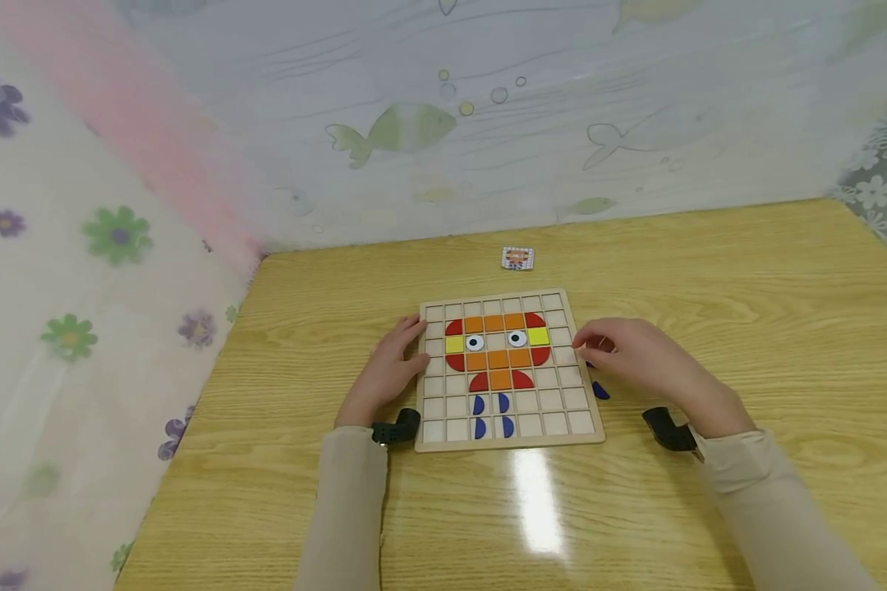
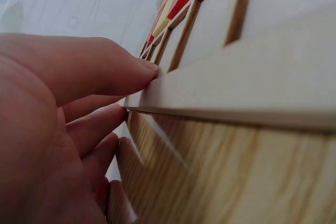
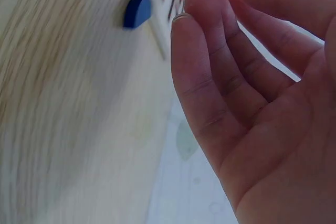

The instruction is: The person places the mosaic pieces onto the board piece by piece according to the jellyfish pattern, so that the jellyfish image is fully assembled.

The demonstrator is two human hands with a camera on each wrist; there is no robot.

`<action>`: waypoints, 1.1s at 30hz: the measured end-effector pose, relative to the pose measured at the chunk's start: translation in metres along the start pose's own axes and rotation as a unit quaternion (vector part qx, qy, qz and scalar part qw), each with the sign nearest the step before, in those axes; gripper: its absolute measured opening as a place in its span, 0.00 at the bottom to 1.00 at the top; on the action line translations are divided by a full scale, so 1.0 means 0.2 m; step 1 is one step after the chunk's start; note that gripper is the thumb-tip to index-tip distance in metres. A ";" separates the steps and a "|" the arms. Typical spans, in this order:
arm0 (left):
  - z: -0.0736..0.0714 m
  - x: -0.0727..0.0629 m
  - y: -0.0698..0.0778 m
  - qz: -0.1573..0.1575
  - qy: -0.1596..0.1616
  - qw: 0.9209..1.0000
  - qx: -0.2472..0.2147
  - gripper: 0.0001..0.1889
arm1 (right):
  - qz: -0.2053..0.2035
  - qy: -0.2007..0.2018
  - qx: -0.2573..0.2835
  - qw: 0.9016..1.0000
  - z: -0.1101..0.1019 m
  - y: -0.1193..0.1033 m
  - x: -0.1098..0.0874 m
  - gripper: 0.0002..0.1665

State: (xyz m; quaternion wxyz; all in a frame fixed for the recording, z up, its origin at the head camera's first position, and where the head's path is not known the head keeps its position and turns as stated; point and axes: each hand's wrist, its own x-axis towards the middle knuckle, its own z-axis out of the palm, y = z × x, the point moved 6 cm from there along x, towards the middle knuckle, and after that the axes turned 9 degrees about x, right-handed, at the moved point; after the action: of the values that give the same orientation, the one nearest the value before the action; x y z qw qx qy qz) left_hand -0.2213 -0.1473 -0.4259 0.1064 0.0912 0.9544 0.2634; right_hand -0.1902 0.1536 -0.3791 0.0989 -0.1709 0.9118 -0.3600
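Observation:
A wooden grid board (image 1: 510,446) lies on the table, its compartments holding red, orange and yellow pieces (image 1: 500,378), two round eye pieces (image 1: 516,338) and several blue curved pieces (image 1: 480,428) lower down. Along the board's left edge rests my left hand (image 1: 392,365); its thumb (image 2: 131,74) touches the top of the frame and its fingertips meet the side. My right hand (image 1: 631,349) hovers at the right edge, fingers loosely bent, nothing visible between them. Just below it lies a loose blue curved piece (image 1: 600,390); another blue piece is partly hidden under the hand.
Behind the board, a small picture card (image 1: 517,258) lies on the wooden table (image 1: 673,509). Patterned walls with fish (image 1: 410,127) and flowers stand along the table's back and left sides. A black wrist camera (image 1: 665,429) sits by each wrist.

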 end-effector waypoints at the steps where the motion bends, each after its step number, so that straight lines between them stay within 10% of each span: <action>1: 0.00 0.00 0.00 0.001 0.000 1.000 0.001 0.29 | 0.002 0.000 0.001 1.000 0.00 0.01 0.00 0.10; 33: 0.00 0.00 0.01 0.005 0.002 1.000 -0.003 0.29 | 0.038 -0.004 -0.054 0.998 0.05 0.09 0.02 0.09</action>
State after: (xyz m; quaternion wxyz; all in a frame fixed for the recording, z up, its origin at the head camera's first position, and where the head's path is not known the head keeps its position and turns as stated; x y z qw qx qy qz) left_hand -0.2203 -0.1461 -0.4241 0.1036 0.0955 0.9534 0.2668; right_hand -0.1953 0.1587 -0.3996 0.1070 -0.1424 0.9353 -0.3058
